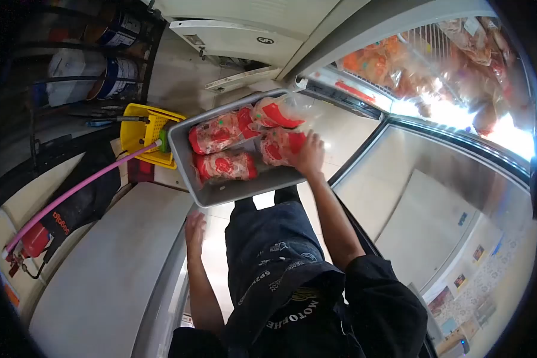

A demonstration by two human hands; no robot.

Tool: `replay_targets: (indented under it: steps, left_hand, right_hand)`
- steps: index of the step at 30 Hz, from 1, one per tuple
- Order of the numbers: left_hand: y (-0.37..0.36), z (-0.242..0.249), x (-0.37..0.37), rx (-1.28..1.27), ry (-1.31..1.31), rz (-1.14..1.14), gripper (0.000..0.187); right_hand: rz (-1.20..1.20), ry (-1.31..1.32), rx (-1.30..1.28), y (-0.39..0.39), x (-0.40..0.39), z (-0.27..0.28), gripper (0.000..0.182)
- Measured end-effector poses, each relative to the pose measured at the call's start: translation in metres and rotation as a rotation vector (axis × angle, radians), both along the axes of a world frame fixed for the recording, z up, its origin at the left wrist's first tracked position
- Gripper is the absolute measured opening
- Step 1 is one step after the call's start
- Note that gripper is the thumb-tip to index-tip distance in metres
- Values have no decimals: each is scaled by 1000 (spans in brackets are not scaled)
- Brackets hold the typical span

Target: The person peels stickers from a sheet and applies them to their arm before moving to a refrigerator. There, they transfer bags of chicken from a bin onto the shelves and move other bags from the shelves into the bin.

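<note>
A grey rectangular tub (224, 196) holds several red-and-clear plastic packages. Two of them, one upper left (216, 132) and one lower left (225, 166), lie on their sides. Another package (275, 113) rests in the upper right of the tub. My right hand (310, 154) is on the right end of the lower right package (275, 147), its fingers bent against the wrapping. Beside the tub's lower left corner is my left hand (196, 228), apart from the tub, with nothing visible in it and its fingers loosely spread.
An open glass-doored freezer (435, 197) with bagged goods (373, 62) stands at the right. On the left are a yellow mop bucket (134, 134) with a pink handle (80, 194), a grey counter (110, 268), a fire extinguisher (36, 240) and a rack with cans (120, 77).
</note>
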State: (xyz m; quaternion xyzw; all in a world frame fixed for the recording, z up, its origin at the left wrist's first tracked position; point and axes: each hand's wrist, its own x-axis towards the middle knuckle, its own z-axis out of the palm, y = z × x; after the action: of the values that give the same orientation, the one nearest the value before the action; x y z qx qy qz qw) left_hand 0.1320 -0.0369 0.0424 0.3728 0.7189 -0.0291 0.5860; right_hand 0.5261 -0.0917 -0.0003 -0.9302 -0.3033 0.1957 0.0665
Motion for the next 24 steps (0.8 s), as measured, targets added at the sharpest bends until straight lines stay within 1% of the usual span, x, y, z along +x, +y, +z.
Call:
replay_targets:
  steps: [2,3,4,5,6,7,8,9,10,12,13,14,15,17,18,19,21,22,24]
  left_hand:
    - [6,-18,5,78,5,276,49]
    - [4,-31,7,36,-51,310,48]
    - [0,-46,15,-1,-110,346,47]
    - [-8,-60,19,-39,-168,380,46]
    - [-16,-71,24,-74,-174,355,46]
    - [-17,-86,38,-102,-203,315,46]
    - [-20,-86,52,-78,-252,221,46]
    - [-20,-85,71,-56,-193,165,45]
    - [-25,-94,83,19,-198,146,43]
    - [-29,-119,95,132,-268,-146,42]
    - [-34,-133,98,169,-236,-208,39]
    - [-33,-142,100,148,-331,-227,39]
    - [-31,-145,106,123,-409,-240,39]
    - [-22,-129,126,-152,-231,2,41]
    - [-18,-133,132,-191,-272,-61,58]
    - [-14,-137,135,-230,-301,-21,66]
    - [-17,-130,145,-320,-357,72,81]
    - [-13,-113,161,-381,-423,51,97]
    - [-7,-75,199,-558,-401,282,102]
  right_hand:
    - [-41,140,-91,8,-12,-3,89]
    - [-62,215,-138,8,-18,-4,94]
    - [-13,227,-199,6,-19,-5,98]
    - [101,290,-276,6,-22,-1,93]
    - [206,348,-350,7,-25,10,88]
    - [252,361,-296,4,-24,10,84]
    - [298,374,-242,2,-23,9,80]
    - [300,344,-69,-14,-35,-14,77]
    - [337,348,-45,-17,-38,-16,68]
    - [363,433,-226,-3,-22,23,51]
    - [318,492,-287,1,-16,43,43]
    - [219,546,-294,4,-16,52,36]
    - [-16,589,-163,-2,-21,40,32]
    - [-135,541,-49,-6,-31,9,29]
    - [-191,524,6,-4,-31,5,28]
    - [-176,514,82,-8,-30,1,31]
    - [-134,495,216,-21,-22,32,37]
    - [-136,481,239,-24,-14,62,29]
    - [-113,501,424,-45,6,85,26]
